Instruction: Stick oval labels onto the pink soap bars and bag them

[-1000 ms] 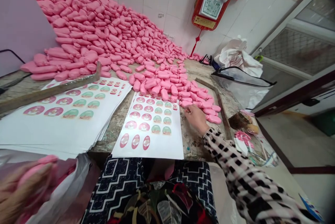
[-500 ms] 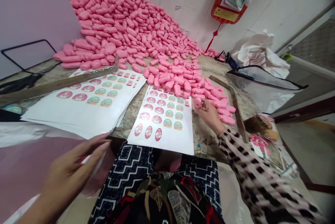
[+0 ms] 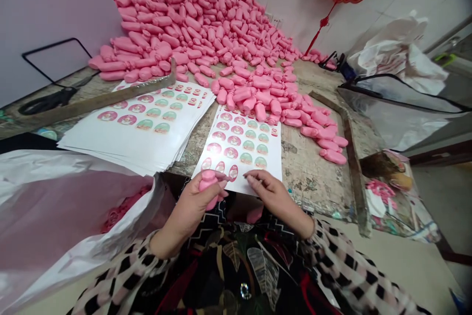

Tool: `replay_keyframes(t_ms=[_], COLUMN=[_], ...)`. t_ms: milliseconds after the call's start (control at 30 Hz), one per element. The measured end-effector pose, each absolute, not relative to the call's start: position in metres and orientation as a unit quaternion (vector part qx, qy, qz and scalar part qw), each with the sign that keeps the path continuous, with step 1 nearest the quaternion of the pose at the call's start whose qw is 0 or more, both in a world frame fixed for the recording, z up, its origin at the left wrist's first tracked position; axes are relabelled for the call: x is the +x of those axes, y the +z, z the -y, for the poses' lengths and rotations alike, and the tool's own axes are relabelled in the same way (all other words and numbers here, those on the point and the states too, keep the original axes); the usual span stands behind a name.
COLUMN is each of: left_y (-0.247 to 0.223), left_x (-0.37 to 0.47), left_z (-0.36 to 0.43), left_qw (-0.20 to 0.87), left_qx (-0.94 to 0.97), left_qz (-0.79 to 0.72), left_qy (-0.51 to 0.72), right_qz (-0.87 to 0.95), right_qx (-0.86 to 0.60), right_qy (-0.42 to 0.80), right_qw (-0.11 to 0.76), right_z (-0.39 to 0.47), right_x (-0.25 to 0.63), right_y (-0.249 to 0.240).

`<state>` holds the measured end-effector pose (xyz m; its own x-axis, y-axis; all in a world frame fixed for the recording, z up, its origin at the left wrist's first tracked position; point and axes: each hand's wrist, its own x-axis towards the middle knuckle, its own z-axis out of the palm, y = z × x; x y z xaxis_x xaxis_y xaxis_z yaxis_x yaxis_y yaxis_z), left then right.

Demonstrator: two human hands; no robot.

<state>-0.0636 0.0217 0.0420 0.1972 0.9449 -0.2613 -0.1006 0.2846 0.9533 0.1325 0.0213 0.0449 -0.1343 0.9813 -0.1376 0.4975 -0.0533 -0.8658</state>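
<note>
My left hand [image 3: 191, 207] is wrapped round a small pink bottle-shaped piece [image 3: 208, 188], held upright at the front edge of the sticker sheet. My right hand [image 3: 273, 197] rests over the lower right edge of that sheet, thumb and fingers slightly apart, and no object shows in it. The white sticker sheet [image 3: 273, 170] carries rows of pink and green labels. A great heap of pink pieces [image 3: 191, 25] covers the back of the table, and a smaller run of them reaches down to the right of the sheet.
A stack of sticker sheets [image 3: 110, 143] lies at left under a wooden strip [image 3: 110, 99], with black scissors [image 3: 49, 99] beside it. A white bag [image 3: 73, 236] with pink things inside stands at lower left. Another wooden strip [image 3: 352, 167] edges the table's right side.
My left hand has come in from the lower left and now grips a pink piece. My right hand has drawn back from the pink pieces to the sheet's front edge. The view has shifted.
</note>
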Motion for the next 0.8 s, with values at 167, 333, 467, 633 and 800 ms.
replay_keyframes(t_ms=[167,333,467,633,800], left_y=[0.037,0.029,0.023,0.018,0.017], left_x=[-0.074,-0.062,-0.057,-0.057,-0.056], left_z=[-0.024,-0.018,-0.015,-0.014,-0.015], left_qw=[0.363,0.242,0.187,0.163,0.165], left_qx=[0.74,0.828,0.843,0.85,0.855], left_qz=[-0.506,-0.494,-0.501,-0.499,-0.488], left_qy=[0.254,0.105,0.062,0.048,0.06], right_qz=[0.722,0.74,0.749,0.771,0.777], right_qx=[-0.642,-0.649,-0.65,-0.627,-0.614], right_qy=[0.154,0.08,0.052,0.053,0.083], right_qw=[0.205,0.157,0.119,0.101,0.114], right_z=[-0.04,-0.045,-0.048,-0.052,-0.053], right_x=[0.133,0.12,0.12,0.122,0.123], right_y=[0.033,0.031,0.03,0.034,0.035])
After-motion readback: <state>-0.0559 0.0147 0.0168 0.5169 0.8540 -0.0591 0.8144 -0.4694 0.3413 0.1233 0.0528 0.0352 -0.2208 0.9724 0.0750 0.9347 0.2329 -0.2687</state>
